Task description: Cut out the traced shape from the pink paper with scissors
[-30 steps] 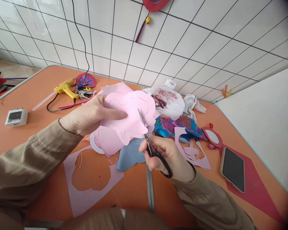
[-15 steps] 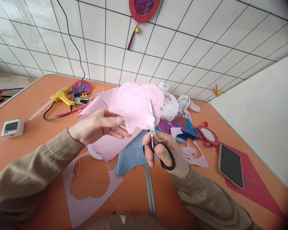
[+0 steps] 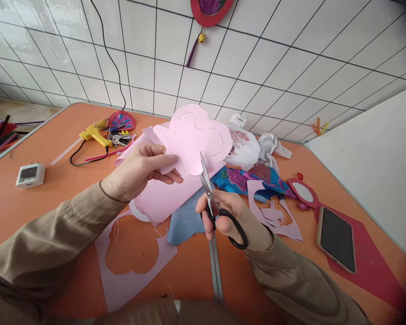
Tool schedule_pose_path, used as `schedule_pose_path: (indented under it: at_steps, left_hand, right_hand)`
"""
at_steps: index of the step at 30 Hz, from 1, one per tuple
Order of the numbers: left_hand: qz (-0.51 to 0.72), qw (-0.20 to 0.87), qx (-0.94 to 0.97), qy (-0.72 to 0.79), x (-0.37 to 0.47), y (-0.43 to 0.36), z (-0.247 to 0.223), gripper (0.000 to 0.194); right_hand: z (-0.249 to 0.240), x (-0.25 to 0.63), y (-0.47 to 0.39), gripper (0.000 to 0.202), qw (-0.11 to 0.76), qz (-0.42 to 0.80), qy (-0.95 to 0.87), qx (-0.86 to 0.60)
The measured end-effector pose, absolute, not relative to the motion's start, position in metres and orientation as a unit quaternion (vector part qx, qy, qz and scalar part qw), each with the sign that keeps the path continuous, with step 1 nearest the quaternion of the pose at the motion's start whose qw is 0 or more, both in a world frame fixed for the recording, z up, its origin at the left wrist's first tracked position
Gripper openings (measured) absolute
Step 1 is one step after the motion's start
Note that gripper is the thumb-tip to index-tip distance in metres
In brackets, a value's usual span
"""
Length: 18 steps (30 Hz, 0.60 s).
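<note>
Between my left thumb and fingers is the edge of a pink cutout [image 3: 196, 135], a lobed sheet with drawn outlines on its face. My left hand [image 3: 144, 169] pinches it at its lower left. My right hand [image 3: 228, 216] grips scissors [image 3: 207, 187] by their black handles. Their silver blades point up at the cutout's lower edge, with one blade lying over its face. Below the cutout lie larger pink sheets [image 3: 162, 198] and a blue-grey piece of fabric [image 3: 186, 221]. A pink offcut with a large hole [image 3: 135, 289] rests near my body.
A yellow glue gun [image 3: 96, 134], keys [image 3: 118, 139] and a white charger [image 3: 30, 175] are at the left. To the right lie patterned fabric [image 3: 237, 180], pink scraps [image 3: 277, 216], a small red-rimmed mirror [image 3: 302, 192] and a phone [image 3: 336, 239]. A plastic bag [image 3: 242, 146] sits by the tiled wall.
The pink cutout has turned and tilted in my left hand, which now pinches it more firmly. The scissors have shifted left along its lower edge. The view has swung slightly.
</note>
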<state>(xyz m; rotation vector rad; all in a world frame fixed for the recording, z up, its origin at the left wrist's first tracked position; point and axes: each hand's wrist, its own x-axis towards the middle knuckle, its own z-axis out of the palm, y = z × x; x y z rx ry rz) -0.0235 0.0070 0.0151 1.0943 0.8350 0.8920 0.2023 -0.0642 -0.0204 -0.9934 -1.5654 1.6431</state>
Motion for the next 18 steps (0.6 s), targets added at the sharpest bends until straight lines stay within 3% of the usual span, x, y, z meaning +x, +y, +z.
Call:
schedule_pose_path:
  at_steps: [8, 18]
  left_hand:
    - [0.426, 0.625, 0.533, 0.378, -0.0232, 0.0064, 0.0144, 0.026]
    - [0.353, 0.649, 0.576, 0.348, -0.0182, 0.0017, 0.0107, 0.013]
  right_hand:
    - [-0.0268, 0.2031, -0.0619, 0.067, 0.268, 0.588, -0.657, -0.389]
    - [-0.0215, 0.1992, -0.0631, 0.070, 0.283, 0.549, -0.653, -0.438]
